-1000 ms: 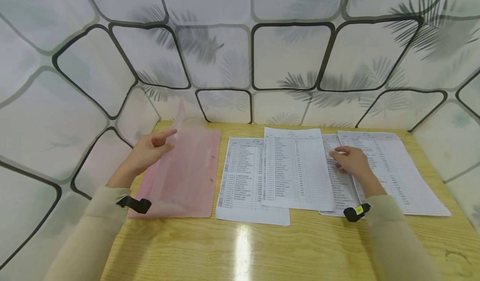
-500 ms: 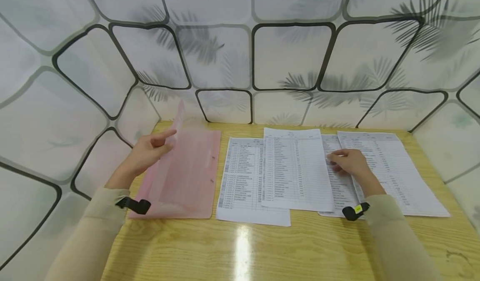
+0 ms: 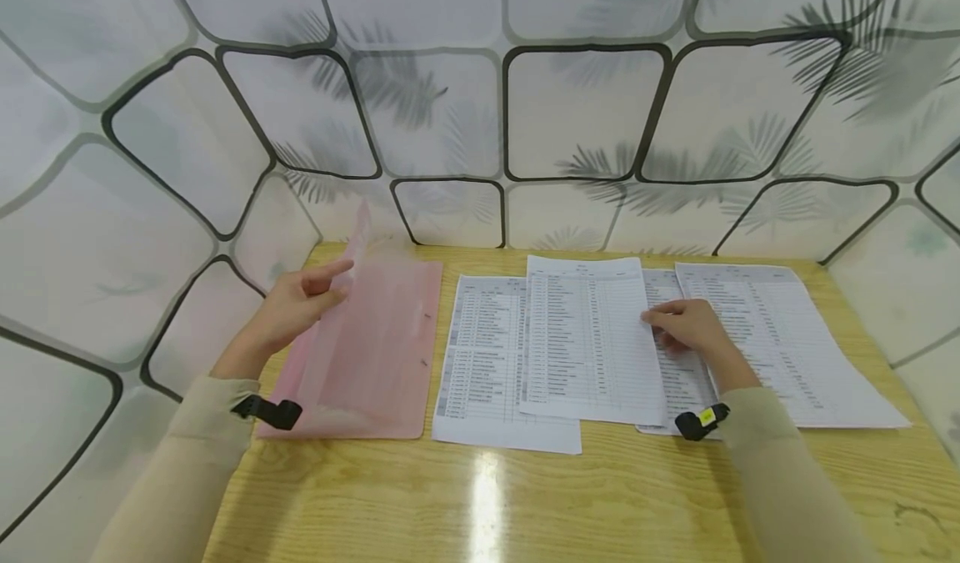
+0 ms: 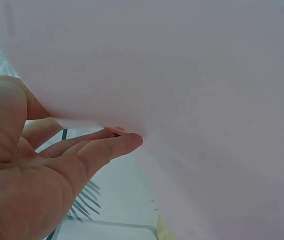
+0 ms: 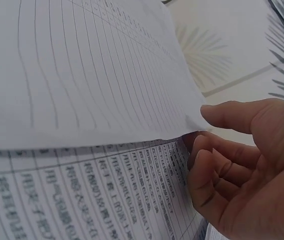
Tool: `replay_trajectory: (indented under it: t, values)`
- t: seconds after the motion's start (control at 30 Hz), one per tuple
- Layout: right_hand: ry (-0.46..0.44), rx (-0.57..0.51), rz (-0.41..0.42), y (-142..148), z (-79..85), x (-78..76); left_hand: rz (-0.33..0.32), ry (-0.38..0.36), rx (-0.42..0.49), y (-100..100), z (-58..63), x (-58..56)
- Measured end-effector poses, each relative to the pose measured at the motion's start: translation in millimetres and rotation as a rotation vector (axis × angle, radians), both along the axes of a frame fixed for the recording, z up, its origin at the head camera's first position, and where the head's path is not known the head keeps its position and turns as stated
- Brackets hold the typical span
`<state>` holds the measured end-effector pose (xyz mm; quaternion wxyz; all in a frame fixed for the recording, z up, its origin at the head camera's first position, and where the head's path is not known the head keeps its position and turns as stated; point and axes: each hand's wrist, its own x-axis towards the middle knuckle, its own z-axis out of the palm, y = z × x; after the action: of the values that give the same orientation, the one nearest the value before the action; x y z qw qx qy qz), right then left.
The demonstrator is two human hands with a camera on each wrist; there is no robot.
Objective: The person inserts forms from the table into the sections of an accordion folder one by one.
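On the left, my left hand [image 3: 294, 306] holds the raised translucent cover of a pink folder [image 3: 382, 363] by its edge. The left wrist view has the cover [image 4: 191, 75] between thumb and fingers. My right hand [image 3: 693, 328] pinches the right edge of a printed sheet [image 3: 585, 346], thumb on top and fingers beneath. In the right wrist view that sheet [image 5: 92, 75] is lifted at its edge above another printed sheet [image 5: 97, 195]. Its left part overlaps a third sheet [image 3: 480, 379] beside the folder.
Farther right lies another printed sheet or stack [image 3: 795, 354], partly covering the page under my right hand. All of it rests on a wooden table [image 3: 390, 496]. Patterned walls [image 3: 435, 113] close the table in at the back and both sides.
My right hand has moved left from over the neighbouring page to the top sheet's right edge and now pinches it. The left hand and folder cover have stayed still.
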<state>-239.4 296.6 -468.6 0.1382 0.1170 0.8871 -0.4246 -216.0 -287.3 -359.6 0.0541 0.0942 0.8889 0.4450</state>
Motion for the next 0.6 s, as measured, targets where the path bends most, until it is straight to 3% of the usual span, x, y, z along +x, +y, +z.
replay_trajectory:
  t: [0.33, 0.6]
  values:
    - [0.027, 0.028, 0.038, -7, 4.0, -0.9, 0.004, -0.002, -0.017, 3, 0.4, -1.3]
    - [0.003, -0.042, 0.036, -11, 10.0, 1.7, -0.002, 0.001, -0.019, 6, 1.4, -0.7]
